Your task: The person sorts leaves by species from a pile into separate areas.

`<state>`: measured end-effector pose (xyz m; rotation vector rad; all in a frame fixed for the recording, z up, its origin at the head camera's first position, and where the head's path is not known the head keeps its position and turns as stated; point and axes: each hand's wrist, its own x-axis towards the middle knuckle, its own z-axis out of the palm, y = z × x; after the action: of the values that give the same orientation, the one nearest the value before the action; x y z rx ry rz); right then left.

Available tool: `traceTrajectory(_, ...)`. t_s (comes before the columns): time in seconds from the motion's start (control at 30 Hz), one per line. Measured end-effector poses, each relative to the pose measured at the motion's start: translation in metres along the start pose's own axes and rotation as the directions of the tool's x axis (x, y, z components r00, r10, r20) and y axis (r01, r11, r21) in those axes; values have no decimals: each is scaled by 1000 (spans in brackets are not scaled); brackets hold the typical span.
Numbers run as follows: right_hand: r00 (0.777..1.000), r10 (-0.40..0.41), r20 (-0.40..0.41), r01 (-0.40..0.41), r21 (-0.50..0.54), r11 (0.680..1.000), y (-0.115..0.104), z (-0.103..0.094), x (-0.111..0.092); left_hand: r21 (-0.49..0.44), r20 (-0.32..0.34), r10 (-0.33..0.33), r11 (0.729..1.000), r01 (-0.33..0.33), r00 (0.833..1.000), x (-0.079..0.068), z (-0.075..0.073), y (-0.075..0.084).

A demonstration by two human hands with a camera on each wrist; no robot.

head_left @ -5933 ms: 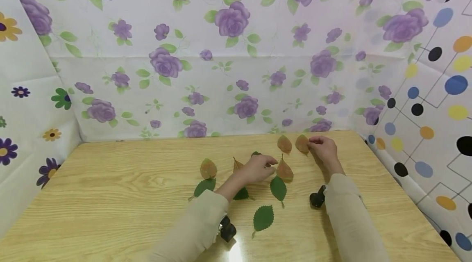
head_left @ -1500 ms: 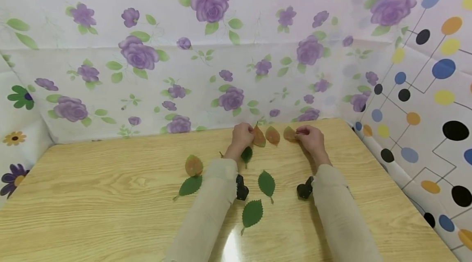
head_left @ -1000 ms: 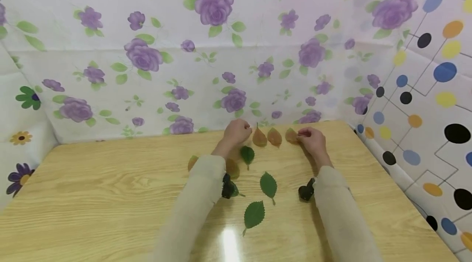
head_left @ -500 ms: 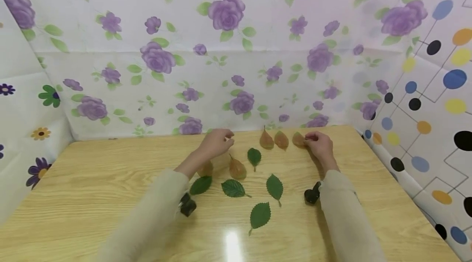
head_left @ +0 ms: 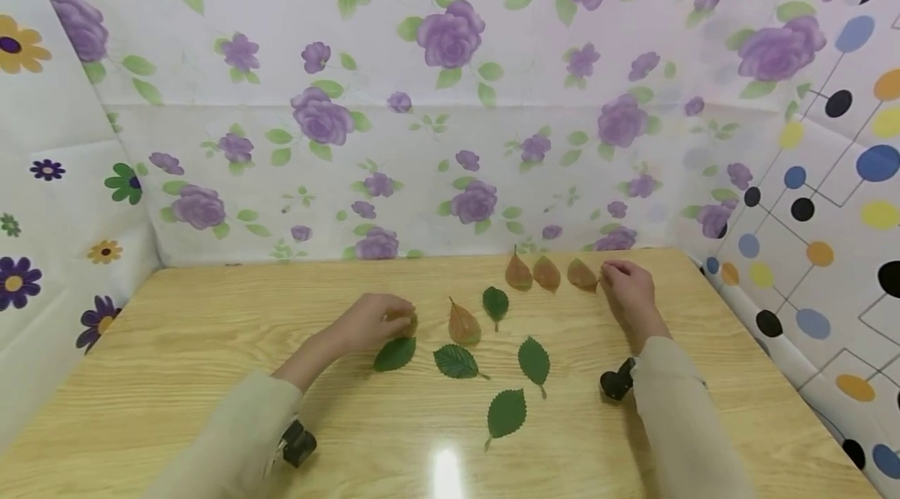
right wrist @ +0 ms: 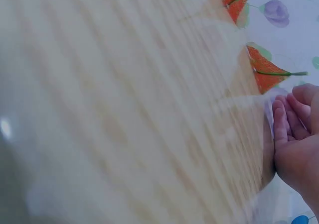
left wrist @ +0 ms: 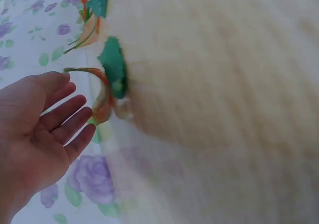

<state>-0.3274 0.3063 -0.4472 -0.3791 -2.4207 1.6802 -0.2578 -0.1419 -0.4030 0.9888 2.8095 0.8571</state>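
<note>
A brown leaf (head_left: 519, 272) has joined the far row's 9 o'clock end; the left hand (head_left: 369, 321) has swung toward 8 o'clock; the right hand (head_left: 634, 292) has apparently released the rightmost leaf (head_left: 582, 274).

Patterned sheets (head_left: 436, 140) wall a wood-grain table (head_left: 190, 327) on three sides, booth-like.

Arms (head_left: 678, 413) outstretched — left grip (head_left: 369, 319) relaxed, right grip (head_left: 631, 290) loosely curled.

Left of the left hand (head_left: 369, 322), the table (head_left: 218, 323) offers passage; 5 green leaves (head_left: 507, 413) obstruct its middle
</note>
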Motion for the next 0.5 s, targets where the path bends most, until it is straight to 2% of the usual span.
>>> traceTrajectory(0.07, 999, 31, 10, -32, 93, 995, 0, -4, -2, -6, 14, 31, 1000, -31, 999, -3, 3, -1)
traceTrajectory(0.13, 998, 58, 26, -62, 201, 978, -1, -7, -4, 3, 32, 65, 998, -65, 997, -6, 5, -4)
traceTrajectory(0.27, 995, 92, 28, -96, 334, 938, -5, -11, -9, 27, 58, 77, 997, -79, 995, -12, 7, -7)
traceTrajectory(0.33, 997, 73, 15, -74, 305, 950, -10, -11, -13, 25, 65, 68, 997, -69, 996, -14, 8, -8)
traceTrajectory(0.37, 999, 52, 5, -51, 255, 966, -14, -11, -16, 20, 68, 63, 998, -64, 996, -14, 8, -9)
traceTrajectory(0.43, 999, -21, -35, 26, 153, 988, -23, -8, -21, 4, 76, 50, 999, -50, 996, -16, 10, -11)
traceTrajectory(0.5, 992, -116, -54, 119, 56, 991, -33, -2, -27, -22, 82, 34, 999, -32, 996, -18, 11, -14)
